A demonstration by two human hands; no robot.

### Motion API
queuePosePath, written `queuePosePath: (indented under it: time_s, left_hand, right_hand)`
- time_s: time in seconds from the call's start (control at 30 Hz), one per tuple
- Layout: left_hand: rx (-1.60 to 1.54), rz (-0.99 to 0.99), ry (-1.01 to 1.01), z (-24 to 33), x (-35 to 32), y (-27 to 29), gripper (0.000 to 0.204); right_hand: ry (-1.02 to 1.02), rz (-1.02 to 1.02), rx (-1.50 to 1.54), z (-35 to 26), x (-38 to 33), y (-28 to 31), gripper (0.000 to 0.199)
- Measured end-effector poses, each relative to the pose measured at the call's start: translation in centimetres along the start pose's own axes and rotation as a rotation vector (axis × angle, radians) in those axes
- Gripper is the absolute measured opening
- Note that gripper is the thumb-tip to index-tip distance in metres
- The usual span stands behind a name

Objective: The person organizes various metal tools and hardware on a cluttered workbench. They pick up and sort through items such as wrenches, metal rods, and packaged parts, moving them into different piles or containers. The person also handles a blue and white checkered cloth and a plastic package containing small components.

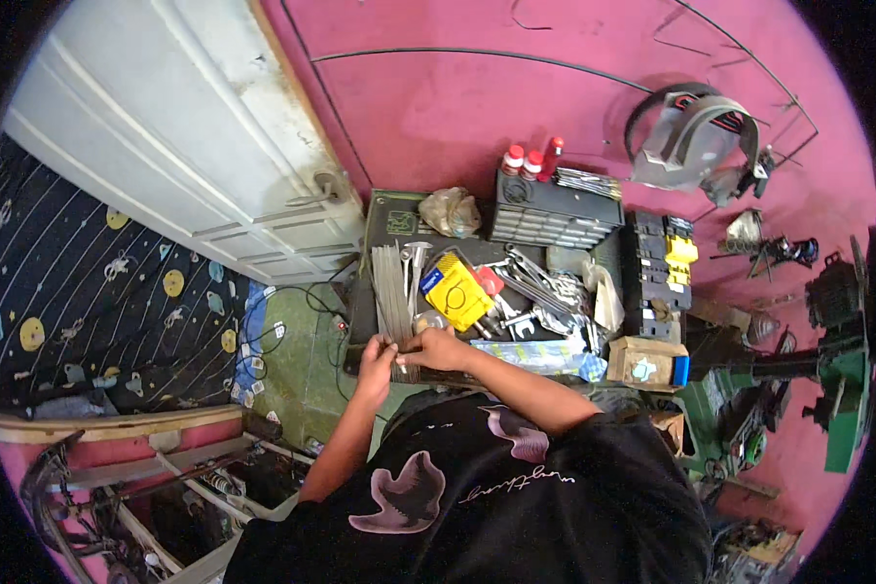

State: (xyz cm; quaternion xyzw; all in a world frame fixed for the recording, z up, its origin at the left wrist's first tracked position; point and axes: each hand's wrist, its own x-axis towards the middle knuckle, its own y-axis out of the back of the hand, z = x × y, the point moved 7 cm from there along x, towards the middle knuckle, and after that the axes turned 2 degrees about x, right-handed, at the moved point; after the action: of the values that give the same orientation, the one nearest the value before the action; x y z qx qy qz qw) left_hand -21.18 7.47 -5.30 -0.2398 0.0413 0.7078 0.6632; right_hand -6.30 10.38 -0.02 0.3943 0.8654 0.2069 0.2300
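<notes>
At the bench's near edge, my left hand (375,366) and my right hand (435,350) meet with fingers pinched together. Whatever small thing sits between the fingertips is too small to make out. Just beyond them lies a bundle of long thin grey rods (390,287), its near end running under or beside my fingers. To the right of the bundle are a long metal tool (416,268) and a yellow and blue package (456,290). A small clear round thing (430,319) rests right behind my right hand.
Several wrenches (545,292) lie loose on the bench. Behind them stands a dark drawer cabinet (553,214) with red-capped bottles on top. A black and yellow case (660,273) and an open cardboard box (642,362) occupy the right end. A white door (195,127) is at the left.
</notes>
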Motion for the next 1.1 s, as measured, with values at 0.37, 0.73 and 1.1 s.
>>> queuePosePath:
  time_s: [0.37, 0.73, 1.1]
  left_hand:
    - [0.315, 0.039, 0.005, -3.0, 1.3, -12.0, 0.027]
    - [0.317, -0.185, 0.358, -8.5, 0.2, -19.1, 0.026]
    - [0.613, -0.484, -0.007, -15.8, -0.9, -34.8, 0.021]
  right_hand:
    - [-0.258, 0.336, -0.016, 8.3, -9.0, 3.1, 0.037]
    - [-0.361, 0.119, -0.178, 18.3, -29.8, 11.9, 0.036]
    - [-0.677, 0.313, -0.346, 27.0, -47.6, 19.5, 0.028]
